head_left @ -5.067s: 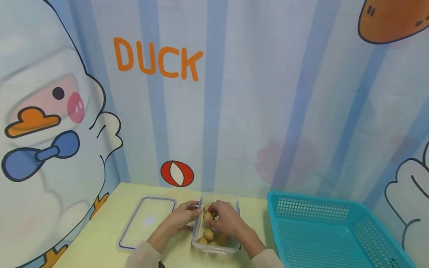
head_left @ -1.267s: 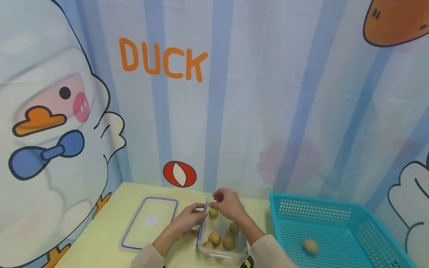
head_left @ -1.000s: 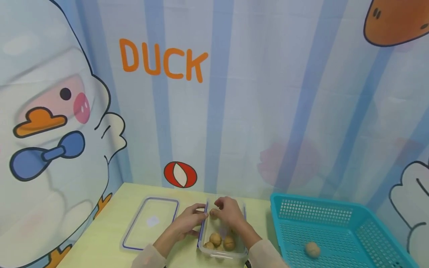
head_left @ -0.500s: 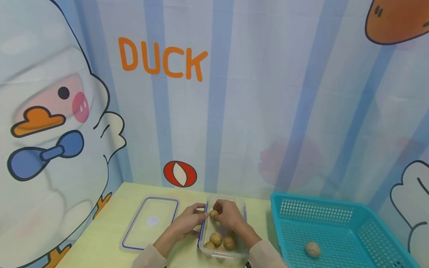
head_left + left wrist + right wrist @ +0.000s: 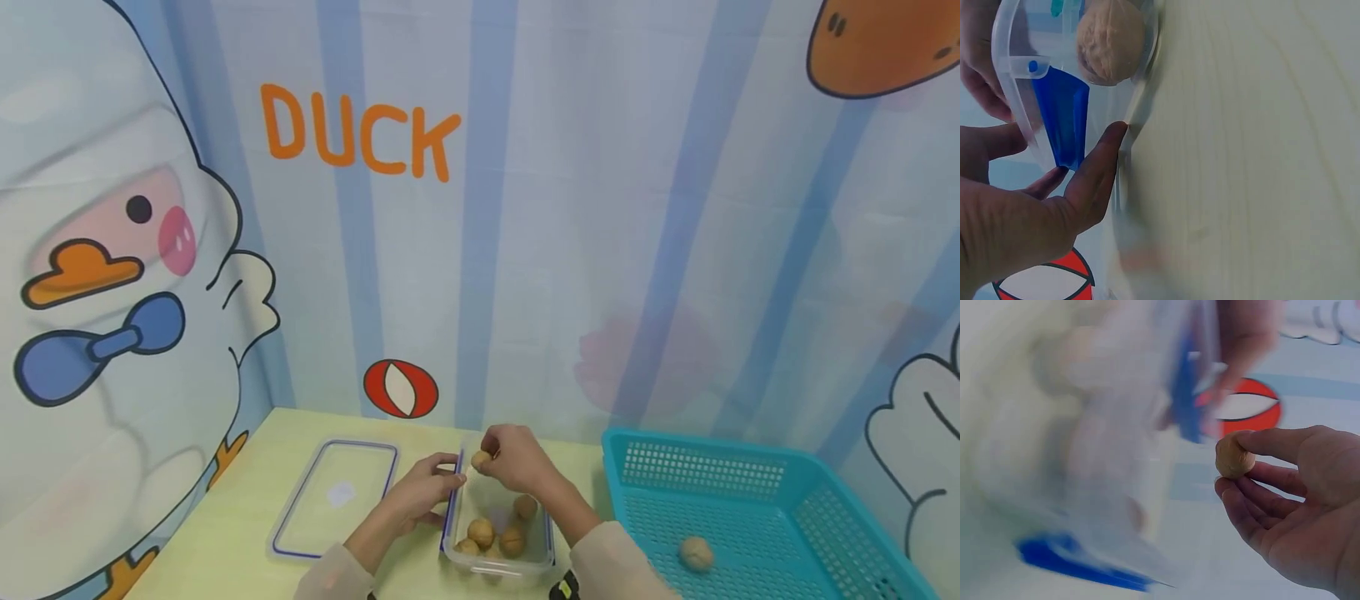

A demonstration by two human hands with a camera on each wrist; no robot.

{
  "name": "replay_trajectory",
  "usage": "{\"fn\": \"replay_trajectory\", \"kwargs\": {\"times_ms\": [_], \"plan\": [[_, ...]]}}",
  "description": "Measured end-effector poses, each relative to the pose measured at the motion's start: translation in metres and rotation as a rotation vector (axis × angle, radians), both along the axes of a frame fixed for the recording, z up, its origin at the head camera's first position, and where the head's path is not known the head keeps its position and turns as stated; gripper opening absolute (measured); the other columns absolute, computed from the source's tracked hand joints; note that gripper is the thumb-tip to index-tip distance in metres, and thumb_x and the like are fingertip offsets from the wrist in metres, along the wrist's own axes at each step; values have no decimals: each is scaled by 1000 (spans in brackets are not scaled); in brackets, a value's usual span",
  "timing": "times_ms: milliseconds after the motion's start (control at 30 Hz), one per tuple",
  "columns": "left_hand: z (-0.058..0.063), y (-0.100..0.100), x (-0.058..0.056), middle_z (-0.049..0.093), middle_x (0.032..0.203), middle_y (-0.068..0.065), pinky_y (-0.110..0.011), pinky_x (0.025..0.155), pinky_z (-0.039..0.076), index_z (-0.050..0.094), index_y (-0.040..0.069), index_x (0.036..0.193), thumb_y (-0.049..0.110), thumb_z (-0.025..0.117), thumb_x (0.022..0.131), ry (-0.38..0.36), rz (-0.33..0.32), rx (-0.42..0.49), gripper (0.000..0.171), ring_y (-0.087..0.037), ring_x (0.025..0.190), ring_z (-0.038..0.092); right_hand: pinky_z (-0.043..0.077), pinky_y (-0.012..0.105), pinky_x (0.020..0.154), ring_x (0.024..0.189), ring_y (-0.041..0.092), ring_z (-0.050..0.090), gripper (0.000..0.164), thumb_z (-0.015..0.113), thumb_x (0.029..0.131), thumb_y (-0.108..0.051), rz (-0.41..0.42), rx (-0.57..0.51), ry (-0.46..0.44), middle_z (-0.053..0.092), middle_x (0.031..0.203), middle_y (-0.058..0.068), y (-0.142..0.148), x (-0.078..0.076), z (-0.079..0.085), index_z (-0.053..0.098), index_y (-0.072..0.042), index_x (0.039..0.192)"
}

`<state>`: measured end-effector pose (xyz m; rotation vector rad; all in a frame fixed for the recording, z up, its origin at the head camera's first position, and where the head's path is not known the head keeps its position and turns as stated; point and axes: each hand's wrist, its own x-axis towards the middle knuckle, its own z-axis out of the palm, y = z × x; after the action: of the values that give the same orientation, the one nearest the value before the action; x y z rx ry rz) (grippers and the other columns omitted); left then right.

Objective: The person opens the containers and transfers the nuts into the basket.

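My right hand [image 5: 517, 459] pinches a walnut [image 5: 481, 460] between thumb and fingertips, raised over the far end of a clear plastic food container [image 5: 491, 569] with blue seals. The right wrist view shows that walnut [image 5: 1235, 456] gripped at the fingertips. My left hand [image 5: 420, 493] holds the container's left side; in the left wrist view its fingers [image 5: 1094, 169] lie against the outer wall by a blue latch [image 5: 1063, 115]. Several walnuts [image 5: 512, 542] lie inside, mostly at the near end. One walnut [image 5: 696, 553] rests in a turquoise basket [image 5: 622, 500].
The container's clear lid [image 5: 341, 492], edged in blue, lies flat on the pale yellow table [image 5: 232, 517] at the left. A printed curtain [image 5: 555, 250] stands behind the table. The basket stands to the right of the container.
A walnut has appeared in the basket since the oldest frame. My right hand has gripped another walnut at the container's far end and lifted it. My left hand stays at the container's side.
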<state>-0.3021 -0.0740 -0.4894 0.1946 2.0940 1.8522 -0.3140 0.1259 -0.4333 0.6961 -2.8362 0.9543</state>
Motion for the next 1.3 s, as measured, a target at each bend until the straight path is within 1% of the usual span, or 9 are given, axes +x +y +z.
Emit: {"fn": "replay_trajectory", "kwargs": {"times_ms": [200, 367, 533, 667, 833, 900, 1033, 1167, 1300], "plan": [[1, 0, 1, 57, 139, -27, -58, 82, 61, 40, -5, 156, 18, 62, 106, -3, -2, 4, 60, -52, 128, 59, 58, 39, 77, 86, 16, 66, 11, 76, 98, -16, 55, -53, 13, 71, 94, -1, 25, 16, 41, 75, -7, 105], [0, 0, 1, 56, 140, -28, -55, 79, 62, 41, -4, 155, 19, 63, 105, 5, 7, -1, 59, -52, 128, 58, 59, 40, 87, 94, 16, 69, 18, 75, 101, -24, 67, -110, 12, 73, 100, -2, 59, 34, 65, 75, -10, 111], [-1, -1, 0, 55, 140, -27, -51, 76, 62, 42, -4, 155, 19, 64, 104, 10, 11, -3, 59, -51, 127, 60, 59, 41, 87, 101, 18, 70, 23, 76, 101, -26, 18, -134, -16, 73, 107, -1, 96, 50, 83, 74, -10, 117], [0, -1, 0, 55, 141, -27, -51, 77, 62, 42, -3, 155, 19, 64, 104, 6, 11, -1, 60, -51, 127, 59, 59, 39, 87, 105, 21, 69, 28, 75, 101, -26, -22, -150, -44, 73, 112, 3, 128, 51, 92, 72, -8, 122], [1, -1, 1, 56, 139, -26, -51, 77, 63, 41, -4, 155, 18, 64, 105, -4, 8, 7, 59, -50, 127, 60, 59, 34, 86, 104, 23, 70, 29, 75, 102, -22, -27, -130, -18, 73, 112, 7, 169, 39, 92, 70, -3, 123], [1, -2, 0, 57, 138, -25, -50, 76, 63, 42, -4, 155, 18, 63, 105, -5, 8, 8, 59, -50, 127, 60, 59, 32, 85, 103, 22, 70, 26, 75, 101, -21, -27, -97, 11, 73, 110, 6, 183, 33, 88, 71, -3, 120], [1, -3, 1, 57, 138, -25, -50, 76, 62, 41, -4, 155, 18, 64, 105, -3, 6, 14, 59, -50, 127, 60, 59, 31, 83, 100, 21, 70, 21, 77, 100, -21, -14, -57, 25, 73, 106, 4, 203, 22, 78, 73, -5, 114], [0, -4, 1, 56, 138, -26, -49, 76, 63, 41, -4, 155, 18, 64, 104, 1, 6, 16, 60, -48, 125, 61, 60, 32, 83, 99, 22, 70, 20, 78, 98, -19, 13, -53, -4, 73, 104, 5, 216, 14, 65, 74, -5, 112], [-1, -3, 0, 57, 139, -25, -51, 77, 63, 42, -4, 155, 18, 64, 105, 1, 6, 15, 59, -48, 125, 61, 58, 31, 82, 99, 20, 69, 20, 81, 95, -17, -4, -19, -53, 72, 104, 3, 225, 8, 54, 73, -6, 110]]}}
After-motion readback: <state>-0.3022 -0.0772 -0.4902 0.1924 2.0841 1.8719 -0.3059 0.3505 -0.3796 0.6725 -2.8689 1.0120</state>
